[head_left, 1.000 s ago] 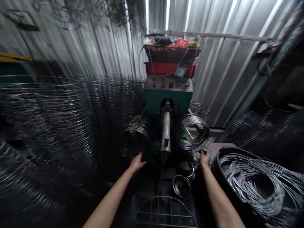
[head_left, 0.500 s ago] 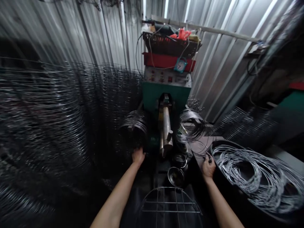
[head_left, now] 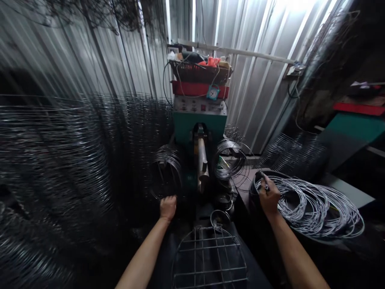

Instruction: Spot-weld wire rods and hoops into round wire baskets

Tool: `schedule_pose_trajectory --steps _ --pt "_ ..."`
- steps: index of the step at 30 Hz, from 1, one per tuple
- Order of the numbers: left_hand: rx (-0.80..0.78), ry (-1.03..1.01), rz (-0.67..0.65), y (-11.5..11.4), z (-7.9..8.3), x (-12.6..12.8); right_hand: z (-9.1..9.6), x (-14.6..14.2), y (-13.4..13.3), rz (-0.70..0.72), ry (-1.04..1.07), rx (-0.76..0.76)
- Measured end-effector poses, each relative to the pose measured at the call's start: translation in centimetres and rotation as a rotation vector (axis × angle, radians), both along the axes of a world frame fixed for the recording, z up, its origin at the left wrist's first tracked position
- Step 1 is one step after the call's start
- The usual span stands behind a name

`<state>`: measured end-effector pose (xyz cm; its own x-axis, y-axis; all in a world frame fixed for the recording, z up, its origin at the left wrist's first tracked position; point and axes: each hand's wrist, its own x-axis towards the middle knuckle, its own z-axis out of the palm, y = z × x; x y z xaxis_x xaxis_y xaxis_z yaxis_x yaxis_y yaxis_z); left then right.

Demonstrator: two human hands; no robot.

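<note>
My left hand (head_left: pixel 168 207) is closed at the lower edge of a hanging stack of wire rings (head_left: pixel 168 154); one ring's thin lower curve runs to the fingers. On the other side, my right hand (head_left: pixel 270 194) is closed, thumb and fingers pinched, by the rim of a dark tub (head_left: pixel 255 192). A thin wire loop stretches towards it from the right stack of wire rings (head_left: pixel 227 147); the dark fingertip area is hard to make out. Below, nearest me, lies a round-ended wire grid (head_left: pixel 209 249). A metal electrode arm (head_left: pixel 202 154) sticks out between the stacks.
The green machine (head_left: pixel 183 122) stands ahead, with a small clock (head_left: pixel 213 92) and a loaded basket (head_left: pixel 200 74) above it. Tall stacks of wire hoops (head_left: pixel 90 148) crowd the left. Loose wire coils (head_left: pixel 315 208) fill the tub. A small metal bowl (head_left: pixel 220 218) sits below the arm.
My view has shifted, showing more of the right side. My right hand has moved up and right from the right stack to the tub's rim. My left hand stays low beside the left stack.
</note>
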<state>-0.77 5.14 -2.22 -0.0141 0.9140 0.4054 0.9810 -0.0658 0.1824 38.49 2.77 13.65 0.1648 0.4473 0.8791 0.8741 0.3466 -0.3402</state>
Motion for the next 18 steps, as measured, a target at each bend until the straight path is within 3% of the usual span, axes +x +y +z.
schedule_pose_trajectory --steps 4,9,13,18 --pt "0.094 0.01 -0.06 -2.3 1.0 -0.1 1.6 0.3 -0.4 -0.003 -0.315 -0.144" --pt "0.28 -0.008 -0.101 -5.2 3.5 -0.5 0.0 0.8 -0.3 0.059 -0.623 -0.358" --pt "0.475 -0.088 -0.113 -7.2 8.0 -1.3 -3.3 0.2 0.0 0.129 -0.739 -0.571" --pt "0.549 -0.347 0.109 -8.5 15.4 -3.0 -8.5 -1.7 -0.2 0.239 -0.768 -0.876"
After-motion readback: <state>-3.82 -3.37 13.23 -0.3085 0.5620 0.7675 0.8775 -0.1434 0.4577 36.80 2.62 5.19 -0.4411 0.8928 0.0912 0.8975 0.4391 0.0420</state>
